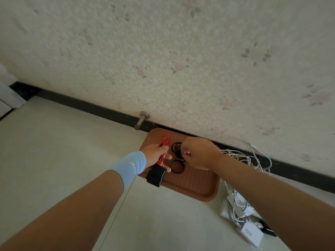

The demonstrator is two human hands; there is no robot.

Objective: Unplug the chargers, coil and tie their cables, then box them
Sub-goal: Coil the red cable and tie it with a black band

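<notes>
A brown tray (195, 183) lies on the floor against the wall. Over its left end my left hand (155, 154) grips a coiled red cable (164, 142) whose plug end joins a black charger block (155, 175) hanging below the fingers. My right hand (197, 153) hovers over the tray's middle with fingers curled, pinching a black elastic band (178, 151). Several more black bands lie on the tray, one loose ring (177, 166) nearest me. White chargers (251, 232), one marked 90W, lie on the floor at the right with tangled white cables (243, 156).
A metal door stopper (141, 119) juts from the dark skirting board just left of the tray. The wallpapered wall stands right behind the tray. My right forearm covers part of the white cable pile. Pale floor stretches to the left.
</notes>
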